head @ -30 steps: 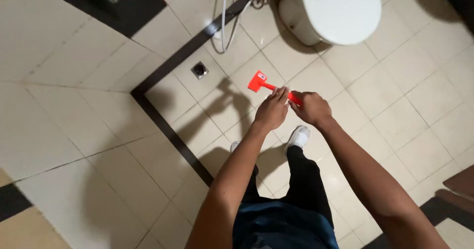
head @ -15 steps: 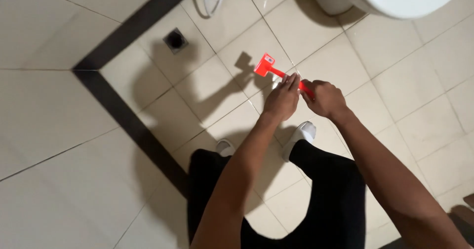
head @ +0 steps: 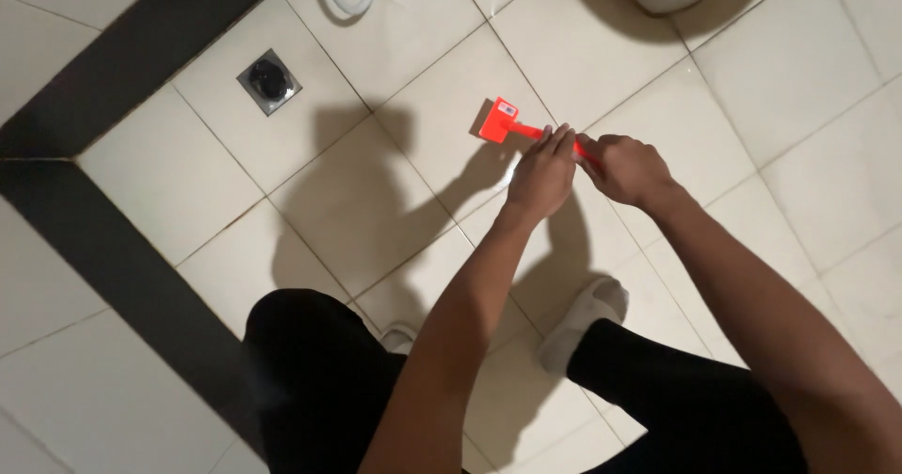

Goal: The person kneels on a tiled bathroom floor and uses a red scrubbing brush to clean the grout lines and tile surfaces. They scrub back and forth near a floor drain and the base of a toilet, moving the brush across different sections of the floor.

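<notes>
Head view: we look down at a tiled floor (head: 376,202). Our right hand (head: 628,167) is closed around the handle end of a red scraper (head: 503,123), held above the tiles with its flat head pointing up-left. Our left hand (head: 540,173) lies on the handle just beside the right, fingers (head: 556,141) nearly straight and touching it; we cannot tell whether it grips. A square drain (head: 270,80) sits at upper left, a black tile band (head: 85,220) left, a white sock (head: 583,319) below the hands.
</notes>
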